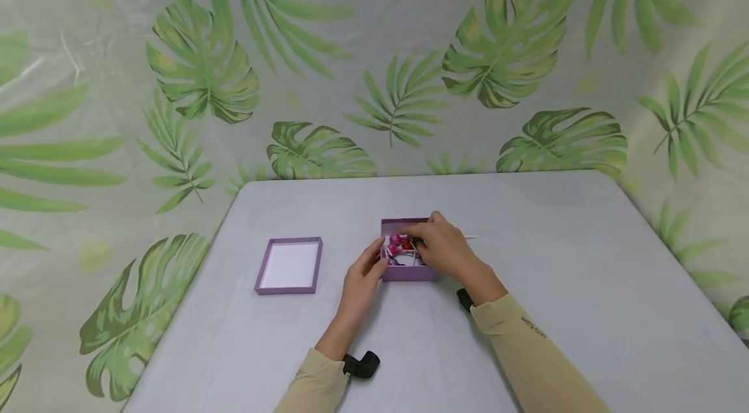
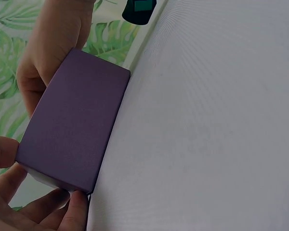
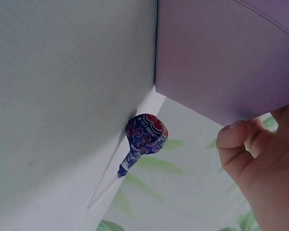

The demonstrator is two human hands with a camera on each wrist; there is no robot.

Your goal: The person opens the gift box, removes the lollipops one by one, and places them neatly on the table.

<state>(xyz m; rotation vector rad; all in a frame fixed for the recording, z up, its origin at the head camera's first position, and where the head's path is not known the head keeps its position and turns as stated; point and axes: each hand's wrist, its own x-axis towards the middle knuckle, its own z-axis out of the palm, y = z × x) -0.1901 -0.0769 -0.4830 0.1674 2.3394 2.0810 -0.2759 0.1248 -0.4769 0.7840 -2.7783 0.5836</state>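
Observation:
On the table stands an open purple box (image 1: 409, 274) with several wrapped lollipops (image 1: 393, 249) inside, in pink, red and dark wrappers. My left hand (image 1: 360, 278) holds the box at its left side; in the left wrist view the thumb (image 2: 4, 152) lies at the upper edge and the fingers (image 2: 76, 211) bend against the side wall. Over the box's right rim reaches my right hand (image 1: 447, 249), its fingers in among the lollipops. Whether they pinch one is hidden. A lollipop in a blue and red wrapper (image 3: 147, 134) lies on the table beyond the box in the right wrist view.
A shallow purple lid (image 1: 289, 265) with a white inside lies left of the box. A thin white stick (image 1: 471, 237) shows just past my right hand. The table (image 1: 556, 237) carries a white cover, and behind it hangs a leaf-patterned cloth (image 1: 409, 23).

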